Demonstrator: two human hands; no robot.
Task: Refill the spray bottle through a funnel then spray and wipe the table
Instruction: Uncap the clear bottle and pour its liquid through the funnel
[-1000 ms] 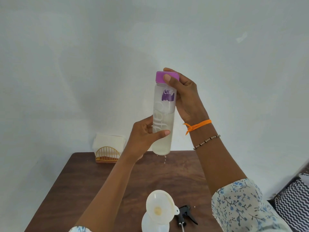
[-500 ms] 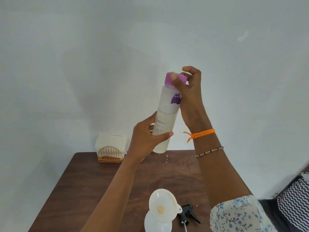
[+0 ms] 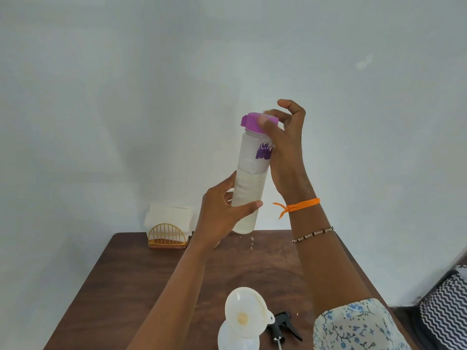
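A frosted water bottle (image 3: 249, 180) with a purple cap (image 3: 255, 121) is held up in the air above the brown table (image 3: 141, 286), about half full of clear liquid. My left hand (image 3: 222, 215) grips its lower part. My right hand (image 3: 285, 147) has its fingers curled around the purple cap. At the near edge stands the white spray bottle (image 3: 237, 339) with a white funnel (image 3: 246, 311) seated in its neck. The black spray trigger head (image 3: 283, 327) lies on the table just right of it.
A gold wire napkin holder (image 3: 168, 238) with white tissues (image 3: 168, 215) stands at the table's back left against the white wall. A few droplets (image 3: 251, 239) dot the tabletop below the bottle. A zigzag-patterned cushion (image 3: 447, 311) sits at the right edge.
The bottle has tilted slightly and moved a little right. My right hand has shifted its hold on the purple cap, fingers now spread around it.
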